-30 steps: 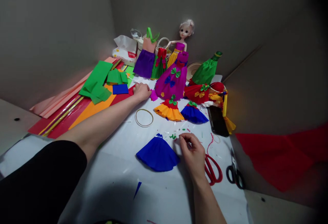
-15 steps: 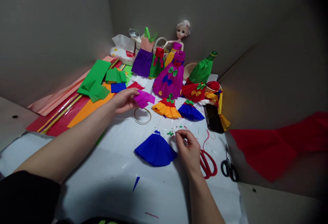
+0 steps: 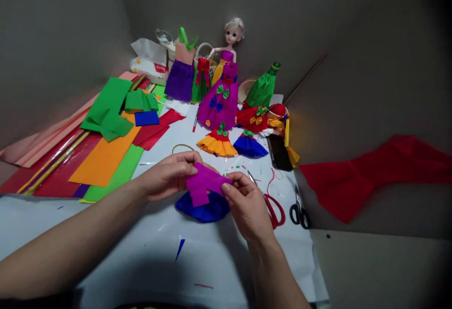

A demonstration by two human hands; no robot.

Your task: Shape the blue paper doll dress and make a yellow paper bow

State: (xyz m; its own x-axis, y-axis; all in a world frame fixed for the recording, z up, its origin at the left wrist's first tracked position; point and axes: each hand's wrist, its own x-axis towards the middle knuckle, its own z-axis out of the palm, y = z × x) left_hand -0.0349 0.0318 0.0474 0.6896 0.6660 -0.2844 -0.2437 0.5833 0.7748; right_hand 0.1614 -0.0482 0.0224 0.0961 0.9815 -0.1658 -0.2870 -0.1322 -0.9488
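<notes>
two grips: my left grip [image 3: 169,174] and my right grip [image 3: 245,204] are both pressed together, pinching a piece of magenta crepe paper [image 3: 203,182] from either side between thumbs and fingers.
paper: it sits in front of me, between my hands, low over a blue crepe paper skirt [image 3: 203,211]; a tab of it hangs down, and i can't tell whether it touches the blue.
handling: crepe this soft likely creases and tears easily, so a light, even pinch from both sides seems best, with my fingertips flat on the paper.
tools: red-handled scissors [image 3: 273,210] lie just beside my right grip, with black-handled scissors [image 3: 299,215] farther right on the white-covered surface [image 3: 123,238].
view: head only, looking forward and down at my hands and the paper dresses beyond.
basket: a small white woven basket [image 3: 204,51] stands at the back, its contents hidden behind a red and green paper dress [image 3: 201,80].
tissue box: a tissue box [image 3: 148,66] at the back left has a tissue rising from its top.
bowl: a clear glass bowl [image 3: 164,36] sits above a white cup [image 3: 171,52]; i can't see inside either.
dish: a round tan dish [image 3: 246,90] stands behind the green paper bottle cover [image 3: 263,87], its inside out of sight.
</notes>
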